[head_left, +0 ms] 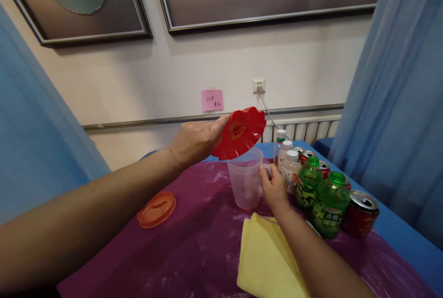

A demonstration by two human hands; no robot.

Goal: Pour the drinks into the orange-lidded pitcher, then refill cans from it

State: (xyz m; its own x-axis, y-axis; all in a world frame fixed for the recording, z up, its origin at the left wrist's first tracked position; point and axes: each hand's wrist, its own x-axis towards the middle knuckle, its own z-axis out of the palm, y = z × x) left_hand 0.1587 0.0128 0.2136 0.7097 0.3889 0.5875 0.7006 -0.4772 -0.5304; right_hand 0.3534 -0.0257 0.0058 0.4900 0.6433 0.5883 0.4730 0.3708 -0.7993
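In the head view, the grip of your left hand (200,143) is closed on the left edge of a red, wavy-edged, shiny plate (247,129). You hold this plate in the air, tilted, above the mouth of a clear, tapered plastic jug (244,189); if its lower edge touches the jug rim, I cannot say. The grip of your right hand (275,187) is closed around the jug's handle, on its right side. The jug is upright on a shiny purple plastic sheet (194,256), which covers a large part of the blue-covered desk (398,233).

To the left of the jug lies a round orange plastic lid (157,210), well apart from it. A folded yellow cloth (265,261) lies nearer to you, partly under your right forearm in the view. Beside your right hand stand two green plastic bottles (328,205), some white-capped bottles (290,171) and several drink cans (360,215).
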